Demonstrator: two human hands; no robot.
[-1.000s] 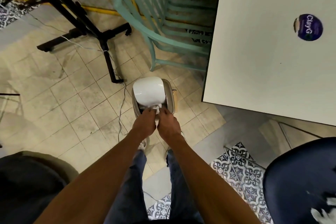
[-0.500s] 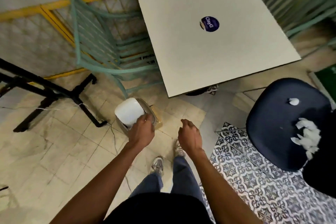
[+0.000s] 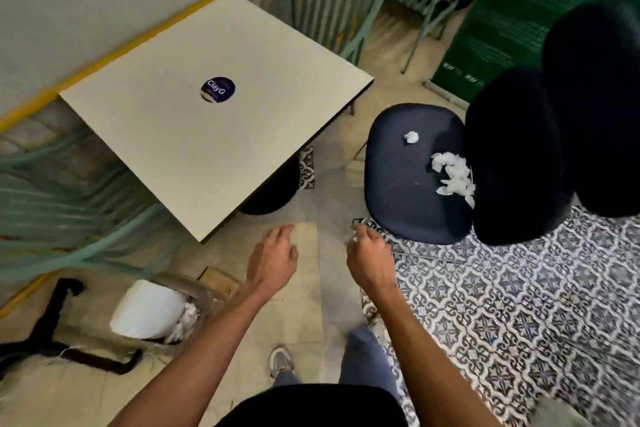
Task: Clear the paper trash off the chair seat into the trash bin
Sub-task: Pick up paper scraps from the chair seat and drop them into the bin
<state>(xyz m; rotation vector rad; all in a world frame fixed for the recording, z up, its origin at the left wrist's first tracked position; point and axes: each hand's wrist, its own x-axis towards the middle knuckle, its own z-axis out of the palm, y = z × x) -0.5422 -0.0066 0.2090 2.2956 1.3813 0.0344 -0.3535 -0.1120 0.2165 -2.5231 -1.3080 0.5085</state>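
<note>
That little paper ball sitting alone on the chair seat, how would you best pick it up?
Pinch the paper ball across its middle, from above. It is small, roundish and lies free on the flat seat, apart from the paper pile, so probably nothing blocks a reach straight down.

Trash bin (image 3: 199,289) motion-blurred, green chair (image 3: 69,218) smeared, cut by left edge

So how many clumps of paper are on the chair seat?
2 on the chair seat: a small ball toward its far edge, and a loose pile against the black backrest, which may hide more.
</note>
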